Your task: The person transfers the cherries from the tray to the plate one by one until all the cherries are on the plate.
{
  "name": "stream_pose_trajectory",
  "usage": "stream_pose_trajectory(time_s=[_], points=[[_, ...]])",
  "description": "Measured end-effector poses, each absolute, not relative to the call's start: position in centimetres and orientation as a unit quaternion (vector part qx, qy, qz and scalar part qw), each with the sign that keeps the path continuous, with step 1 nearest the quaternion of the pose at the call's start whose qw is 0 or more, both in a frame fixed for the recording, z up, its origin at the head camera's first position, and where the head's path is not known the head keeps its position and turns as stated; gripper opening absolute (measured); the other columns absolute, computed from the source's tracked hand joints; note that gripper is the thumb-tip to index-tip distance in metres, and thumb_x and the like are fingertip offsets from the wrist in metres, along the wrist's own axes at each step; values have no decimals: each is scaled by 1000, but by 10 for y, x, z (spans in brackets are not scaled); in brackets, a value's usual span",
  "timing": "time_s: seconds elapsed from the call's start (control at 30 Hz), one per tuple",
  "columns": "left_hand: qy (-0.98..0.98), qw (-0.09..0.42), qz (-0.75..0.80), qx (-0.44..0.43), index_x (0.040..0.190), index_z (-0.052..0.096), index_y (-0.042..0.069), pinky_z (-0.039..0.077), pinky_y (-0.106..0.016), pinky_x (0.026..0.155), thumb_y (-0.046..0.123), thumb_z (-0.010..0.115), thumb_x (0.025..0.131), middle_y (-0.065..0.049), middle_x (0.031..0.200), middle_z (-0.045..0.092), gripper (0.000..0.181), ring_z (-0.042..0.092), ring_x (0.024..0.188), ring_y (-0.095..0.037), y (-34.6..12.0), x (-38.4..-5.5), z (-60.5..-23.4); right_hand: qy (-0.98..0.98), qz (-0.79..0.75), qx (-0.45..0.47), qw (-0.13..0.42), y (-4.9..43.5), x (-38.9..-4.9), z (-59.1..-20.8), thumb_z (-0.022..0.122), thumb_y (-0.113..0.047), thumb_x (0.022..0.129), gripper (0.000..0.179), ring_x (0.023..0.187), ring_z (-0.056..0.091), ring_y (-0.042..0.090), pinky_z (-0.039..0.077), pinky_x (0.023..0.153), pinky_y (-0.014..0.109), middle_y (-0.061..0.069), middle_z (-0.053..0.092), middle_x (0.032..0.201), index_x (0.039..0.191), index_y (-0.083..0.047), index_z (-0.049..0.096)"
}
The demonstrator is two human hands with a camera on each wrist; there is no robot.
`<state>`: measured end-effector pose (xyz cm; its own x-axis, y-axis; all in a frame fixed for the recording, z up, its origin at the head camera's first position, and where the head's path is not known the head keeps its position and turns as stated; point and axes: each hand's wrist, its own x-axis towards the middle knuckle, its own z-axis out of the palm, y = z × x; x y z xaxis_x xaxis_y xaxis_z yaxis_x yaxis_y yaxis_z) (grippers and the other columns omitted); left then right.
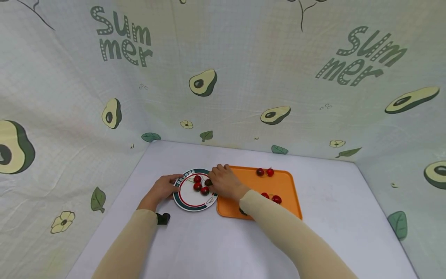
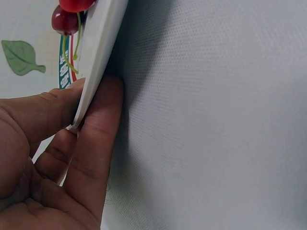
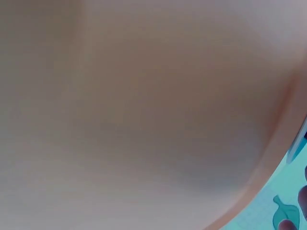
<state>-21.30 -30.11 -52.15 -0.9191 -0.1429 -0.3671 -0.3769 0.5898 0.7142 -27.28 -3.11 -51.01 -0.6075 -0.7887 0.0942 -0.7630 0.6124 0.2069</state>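
A round plate (image 1: 189, 199), white with a green and red rim, lies on the table with several dark red cherries (image 1: 197, 186) on it, some with green stems. My left hand (image 1: 163, 190) pinches its left rim, thumb on top and fingers under the edge; the left wrist view shows the plate's edge (image 2: 101, 62) between them. Over the plate's right rim is my right hand (image 1: 224, 181), with a very dark cherry (image 1: 208, 182) between its thumb and fingers. The right wrist view is mostly a blurred close surface, with only some fingertips (image 3: 303, 199) at its edge.
An orange tray (image 1: 244, 174) sits right against the plate's right side, with cherries near its far edge (image 1: 260, 172) and more around its middle (image 1: 277, 199). My right sleeve (image 1: 278, 224) covers its near part. A printed cloth (image 1: 237, 77) hangs behind and beside the white table.
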Motion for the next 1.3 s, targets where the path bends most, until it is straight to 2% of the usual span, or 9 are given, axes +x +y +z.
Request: stream_pose_trajectory(time_s=[0.23, 0.5, 0.8, 1.1, 1.3], points=[[881, 138, 424, -155, 152, 58, 19, 57, -28, 67, 9, 74, 97, -24, 143, 55, 57, 63, 95, -24, -299, -213, -520, -897, -63, 427, 97, -16, -274, -510, 66, -45, 103, 41, 112, 52, 25, 45, 102, 41, 4, 65, 120, 127, -12, 67], [887, 135, 414, -156, 153, 58, 19, 55, -27, 67, 10, 73, 98, -25, 145, 54, 58, 62, 99, -27, -298, -211, -518, -888, -78, 437, 117, 15, -277, -501, 58, -35, 106, 31, 106, 51, 26, 44, 94, 41, 5, 65, 115, 123, -10, 67], [885, 144, 421, -138, 153, 57, 16, 57, -28, 68, 10, 73, 98, -23, 138, 56, 58, 63, 95, -25, -302, -214, -522, -896, -48, 424, 121, 61, -276, -494, 66, -34, 102, 33, 104, 51, 29, 43, 92, 44, 9, 63, 114, 122, -7, 67], [884, 151, 418, -143, 153, 56, 17, 57, -27, 68, 11, 72, 98, -23, 138, 55, 58, 61, 96, -25, -300, -214, -520, -897, -45, 412, 156, 124, -268, -489, 77, -35, 96, 39, 102, 54, 32, 45, 91, 49, 12, 65, 112, 117, -4, 68], [885, 157, 414, -142, 154, 55, 17, 57, -28, 68, 11, 72, 98, -22, 136, 55, 59, 61, 94, -24, -299, -214, -518, -912, -48, 382, 143, 162, -257, -486, 78, -39, 96, 43, 103, 54, 32, 47, 95, 51, 11, 66, 113, 121, -6, 68]])
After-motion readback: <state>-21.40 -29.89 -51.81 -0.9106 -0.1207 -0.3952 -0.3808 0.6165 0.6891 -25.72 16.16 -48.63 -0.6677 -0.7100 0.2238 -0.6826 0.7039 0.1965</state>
